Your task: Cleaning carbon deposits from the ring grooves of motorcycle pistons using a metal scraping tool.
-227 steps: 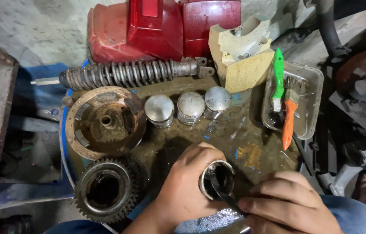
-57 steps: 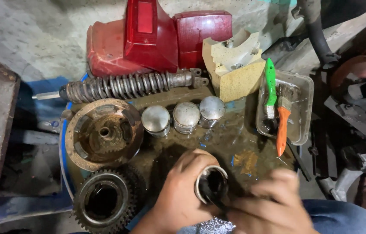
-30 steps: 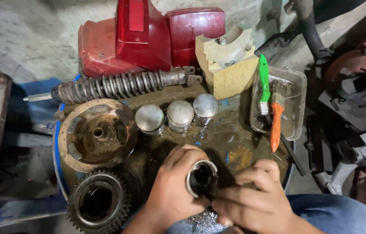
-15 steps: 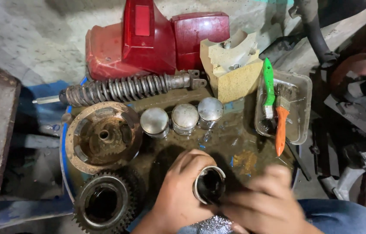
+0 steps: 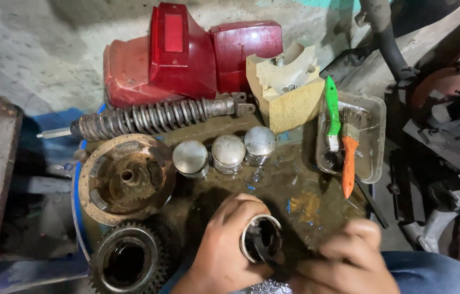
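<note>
The fingers of the left hand [image 5: 224, 250] are wrapped closed around a hollow piston [image 5: 261, 246], held with its open end facing up, near the viewer at the front edge of the oily work surface [image 5: 301, 185]. The fingers of the right hand [image 5: 347, 264] are pinched shut on a thin dark tool [image 5: 262, 251] whose tip is pushed inside the piston's bore; the hand itself is blurred, so the exact grip cannot be made out. The held piston looks dark and dirty inside, so its cleaning is judged to be under way, not finished. Just beyond, three pistons [image 5: 228, 154] are stood in a row, crowns up; whether they have been dealt with cannot be told. To the left a rusty drum hub [image 5: 126, 178] and a toothed gear [image 5: 125, 262] are laid, and a coil-spring shock absorber [image 5: 154, 118] lies across the far side before red body panels [image 5: 186, 54]. To the right, a green brush [image 5: 332, 111] and an orange-handled brush [image 5: 348, 158] are rested in a tray [image 5: 374, 136].
</note>
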